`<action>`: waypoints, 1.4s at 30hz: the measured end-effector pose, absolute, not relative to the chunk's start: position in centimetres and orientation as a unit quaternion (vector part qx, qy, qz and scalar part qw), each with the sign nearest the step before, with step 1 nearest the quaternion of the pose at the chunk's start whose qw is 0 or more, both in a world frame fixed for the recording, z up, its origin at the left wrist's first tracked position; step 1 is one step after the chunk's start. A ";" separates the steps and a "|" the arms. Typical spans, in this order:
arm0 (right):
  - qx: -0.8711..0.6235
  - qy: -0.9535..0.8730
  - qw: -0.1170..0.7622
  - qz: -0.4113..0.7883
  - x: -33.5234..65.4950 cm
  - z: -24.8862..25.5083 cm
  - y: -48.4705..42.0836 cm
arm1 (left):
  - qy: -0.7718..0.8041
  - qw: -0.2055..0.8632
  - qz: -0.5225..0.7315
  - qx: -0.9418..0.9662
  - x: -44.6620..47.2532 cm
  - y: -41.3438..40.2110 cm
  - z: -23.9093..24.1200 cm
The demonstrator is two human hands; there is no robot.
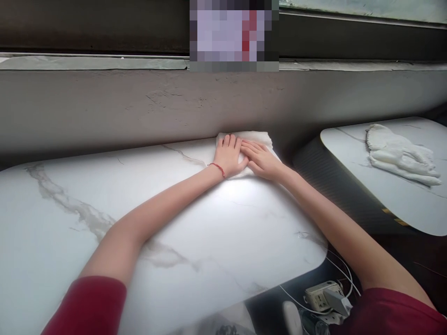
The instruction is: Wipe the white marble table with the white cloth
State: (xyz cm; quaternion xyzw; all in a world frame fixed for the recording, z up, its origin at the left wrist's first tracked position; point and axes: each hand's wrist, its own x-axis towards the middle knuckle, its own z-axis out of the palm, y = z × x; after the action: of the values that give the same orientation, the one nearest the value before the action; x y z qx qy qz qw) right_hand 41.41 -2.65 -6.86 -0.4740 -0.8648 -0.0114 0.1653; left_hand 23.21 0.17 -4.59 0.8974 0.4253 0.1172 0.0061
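A folded white cloth (259, 138) lies at the far edge of a white marble table (174, 218), against the grey wall. My left hand (228, 155) rests flat on the cloth with its fingers stretched out; a red string bracelet circles that wrist. My right hand (260, 159) lies flat beside it, fingers extended and overlapping the left hand's fingertips, pressing on the same cloth. Both arms reach far forward across the tabletop.
A second marble table (394, 195) stands to the right with a crumpled white cloth (400, 154) on it. A dark gap separates the two tables. A power strip with white cables (323, 298) lies on the floor below the near right corner.
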 end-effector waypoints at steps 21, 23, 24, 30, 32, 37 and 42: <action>-0.540 -0.824 0.162 -0.053 42.4 -6.9 -15.3 | 0.265 0.019 0.154 0.952 24.2 -7.2 -5.9; -0.550 -0.817 0.161 -0.056 42.4 -6.8 -17.2 | 0.243 0.023 0.156 0.957 24.5 -8.4 -6.0; -0.558 -0.812 0.161 -0.058 42.3 -6.8 -18.1 | 0.233 0.024 0.157 0.960 24.5 -8.9 -6.0; -0.599 -0.778 0.176 -0.078 40.2 -7.1 -22.5 | 0.195 0.015 0.137 0.971 23.7 -12.1 -5.7; -0.604 -0.771 0.187 -0.082 38.5 -7.2 -23.5 | 0.191 0.010 0.131 0.973 22.4 -13.0 -5.6; -0.585 -0.783 0.201 -0.070 34.1 -7.1 -23.7 | 0.203 -0.003 0.131 0.970 17.7 -13.7 -5.7; -0.511 -0.834 0.207 -0.017 32.6 -6.6 -18.5 | 0.275 -0.004 0.122 0.954 14.3 -11.4 -5.4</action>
State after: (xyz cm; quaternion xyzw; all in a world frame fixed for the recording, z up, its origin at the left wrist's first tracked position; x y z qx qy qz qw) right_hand 32.56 -18.54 -6.57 -0.5112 -0.8340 -0.0174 0.2070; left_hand 14.28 -11.39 -5.40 0.9537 0.2747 0.1221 -0.0037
